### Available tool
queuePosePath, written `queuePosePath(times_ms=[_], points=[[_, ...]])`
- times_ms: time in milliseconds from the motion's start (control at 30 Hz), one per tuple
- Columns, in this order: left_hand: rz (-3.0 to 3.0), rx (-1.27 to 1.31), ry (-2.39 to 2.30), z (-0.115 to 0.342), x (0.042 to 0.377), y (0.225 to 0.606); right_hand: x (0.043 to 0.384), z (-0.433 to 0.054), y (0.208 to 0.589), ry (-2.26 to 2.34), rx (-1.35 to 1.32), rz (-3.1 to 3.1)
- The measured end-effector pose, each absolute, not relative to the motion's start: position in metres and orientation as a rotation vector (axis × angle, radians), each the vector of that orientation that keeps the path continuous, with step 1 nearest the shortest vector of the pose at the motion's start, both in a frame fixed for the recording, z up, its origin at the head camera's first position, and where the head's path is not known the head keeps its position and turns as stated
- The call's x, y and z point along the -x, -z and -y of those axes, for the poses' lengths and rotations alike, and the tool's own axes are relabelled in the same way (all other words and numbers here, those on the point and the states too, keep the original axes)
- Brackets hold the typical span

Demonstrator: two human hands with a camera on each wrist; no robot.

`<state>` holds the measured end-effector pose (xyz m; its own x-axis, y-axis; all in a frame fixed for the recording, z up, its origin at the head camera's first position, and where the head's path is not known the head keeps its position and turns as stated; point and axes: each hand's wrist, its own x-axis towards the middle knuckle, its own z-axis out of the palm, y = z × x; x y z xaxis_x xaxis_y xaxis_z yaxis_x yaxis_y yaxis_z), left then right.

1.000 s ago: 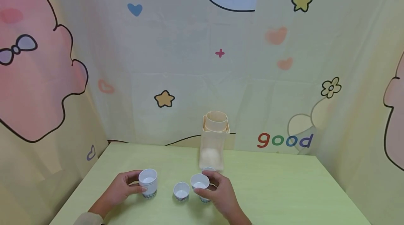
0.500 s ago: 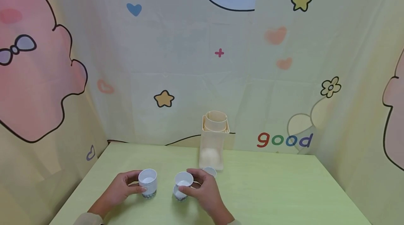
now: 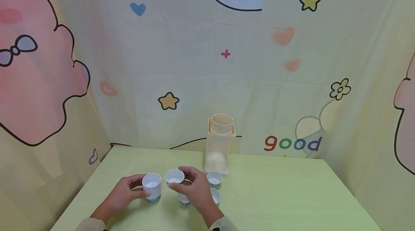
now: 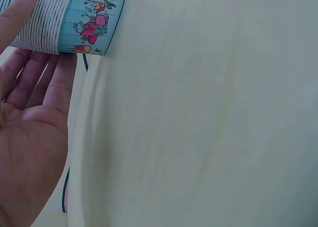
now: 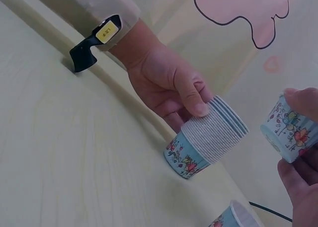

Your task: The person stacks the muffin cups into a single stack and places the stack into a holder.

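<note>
My left hand [image 3: 126, 192] grips a stack of nested paper cups [image 3: 151, 185], rims up. In the left wrist view the stack [image 4: 64, 21] shows many white rims and a blue, fruit-patterned lowest cup, with the thumb on one side and fingers on the other. Just right of the stack, my right hand [image 3: 198, 187] pinches a single paper cup [image 3: 174, 177] between thumb and fingers. The right wrist view has this floral cup [image 5: 290, 130] raised and tilted, apart from the stack [image 5: 211, 135]. Below the right hand, one paper cup [image 3: 184, 201] stands partly hidden.
Two more paper cups stand right of the right hand, a farther cup [image 3: 215, 179] and a nearer cup [image 3: 215, 195] partly covered by the hand. Behind them is a beige cup-dispenser-like holder [image 3: 218, 148] with a round tube on top. A printed curtain [image 3: 194, 79] hangs behind the table [image 3: 285, 195].
My right hand has carried its cup leftward, past the front middle cup, to beside the stack. The two cups on the right have come into view. My left hand and its stack stay put.
</note>
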<state>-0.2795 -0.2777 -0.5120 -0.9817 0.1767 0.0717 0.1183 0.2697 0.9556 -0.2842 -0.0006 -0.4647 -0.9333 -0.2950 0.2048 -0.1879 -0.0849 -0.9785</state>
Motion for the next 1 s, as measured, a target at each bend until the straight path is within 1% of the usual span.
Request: queuePosePath(times_ms=[567,1000], points=[[-2.479,-0.315,-1.839,0.277,0.279,0.509,0.294,0.046,0.465,2.204,0.596,-2.056],[-2.467,-0.295,-1.834,0.276,0.277,0.508,0.293,0.065,0.469,2.156,0.506,-2.118]])
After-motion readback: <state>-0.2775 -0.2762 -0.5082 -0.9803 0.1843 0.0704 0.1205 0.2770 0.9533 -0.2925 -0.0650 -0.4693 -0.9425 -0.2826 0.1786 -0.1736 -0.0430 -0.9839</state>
